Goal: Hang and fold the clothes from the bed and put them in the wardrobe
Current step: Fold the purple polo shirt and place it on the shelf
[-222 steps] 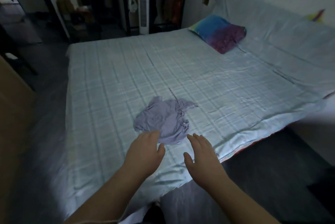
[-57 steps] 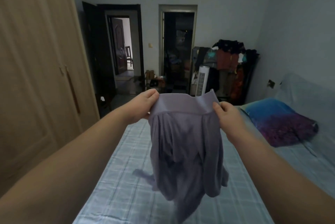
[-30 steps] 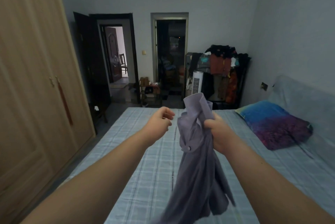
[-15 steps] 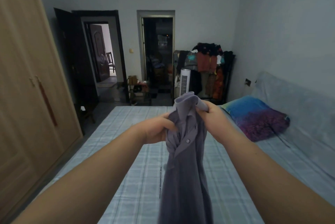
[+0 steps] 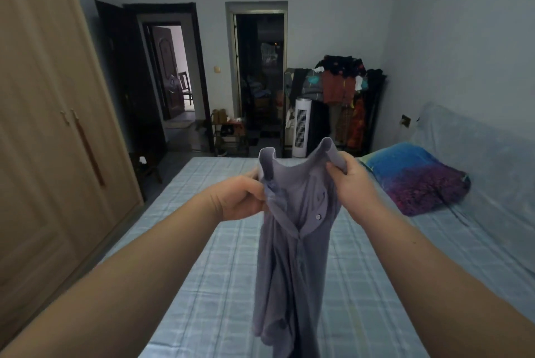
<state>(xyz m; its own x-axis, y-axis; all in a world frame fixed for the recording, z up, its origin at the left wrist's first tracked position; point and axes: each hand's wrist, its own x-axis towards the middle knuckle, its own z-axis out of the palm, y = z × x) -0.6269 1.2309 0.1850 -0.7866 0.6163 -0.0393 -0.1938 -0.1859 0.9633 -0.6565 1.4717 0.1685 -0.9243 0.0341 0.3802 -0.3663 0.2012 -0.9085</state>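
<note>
I see my left hand (image 5: 240,198) and my right hand (image 5: 351,181) up in front of me, a little apart. Each one pinches the soft purple button shirt (image 5: 292,256) near its collar, fingers curled tight on the cloth. The left hand holds the side with the button strip and the right hand holds the other collar edge. The shirt hangs down in the air over the bed with the pale blue checked sheet (image 5: 220,285), and its bottom end goes out of view. The tall light wood wardrobe (image 5: 52,126) stands on my left with its doors closed. A blue and purple pillow (image 5: 417,178) lies on the bed at my right. Far off, a white tower fan (image 5: 301,127) stands beside a rack piled with clothes (image 5: 344,88).
</note>
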